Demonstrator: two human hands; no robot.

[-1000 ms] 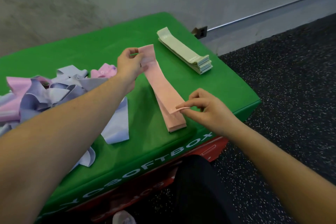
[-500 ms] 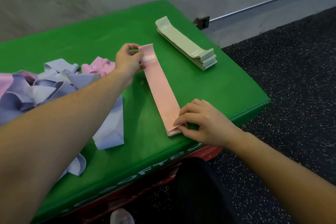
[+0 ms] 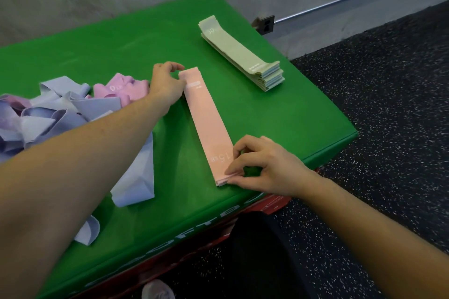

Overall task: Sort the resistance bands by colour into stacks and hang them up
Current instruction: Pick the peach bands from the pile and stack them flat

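Note:
A flat stack of peach-pink bands (image 3: 209,126) lies lengthwise on the green soft box (image 3: 279,114). My left hand (image 3: 167,85) pinches the stack's far end between thumb and fingers. My right hand (image 3: 262,165) pinches the near end, fingertips on the top band's corner. A neat stack of pale green bands (image 3: 240,56) lies at the back right. A loose tangle of lilac bands (image 3: 60,114) with a brighter pink band (image 3: 121,90) in it sits at the left, partly behind my left forearm.
The box's front edge and right corner (image 3: 349,133) drop to dark speckled rubber floor (image 3: 388,104). A grey wall with a metal rail (image 3: 340,0) runs behind. My dark trouser leg (image 3: 262,255) and a shoe tip (image 3: 158,290) are below the box front.
The pink band that both hands held raised has come down flat onto the pink stack. Both hands now hold its ends against the stack.

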